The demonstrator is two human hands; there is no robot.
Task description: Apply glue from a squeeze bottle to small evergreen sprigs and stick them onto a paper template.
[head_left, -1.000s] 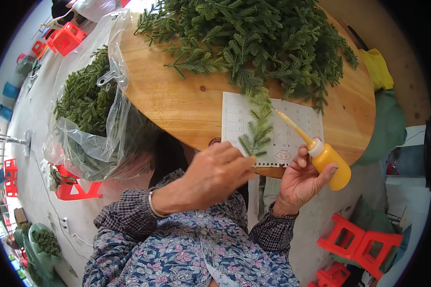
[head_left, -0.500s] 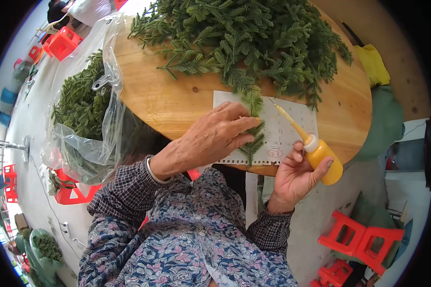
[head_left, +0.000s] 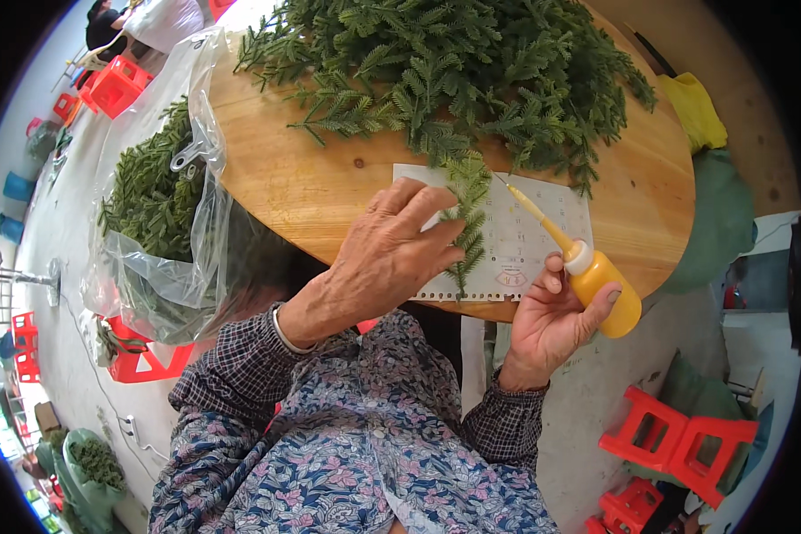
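Note:
A green artificial fir sprig (head_left: pixel 468 227) lies on a white printed sheet (head_left: pixel 543 222) near the table's front edge. Beside its left edge is my left hand (head_left: pixel 390 245), with bent fingers apart and the fingertips at the needles. I see nothing gripped in that hand. My right hand (head_left: pixel 552 320) is wrapped round a yellow squeeze bottle (head_left: pixel 607 294) with a white collar and a long, thin nozzle. The bottle tilts so that its fine tip points up and left, just right of the sprig's upper part and apart from it.
A large heap of fir sprigs (head_left: pixel 463 71) covers the far part of the round wooden table (head_left: pixel 285 191). To the left stands a clear plastic bag (head_left: pixel 165 285) with more greenery. Red stools (head_left: pixel 676 440) stand at the right, and a yellow cloth (head_left: pixel 692 111) lies beyond the table.
My left fingers have drawn back from over the sprig to its left edge, so more of it shows. My right hand keeps the bottle in nearly the same place.

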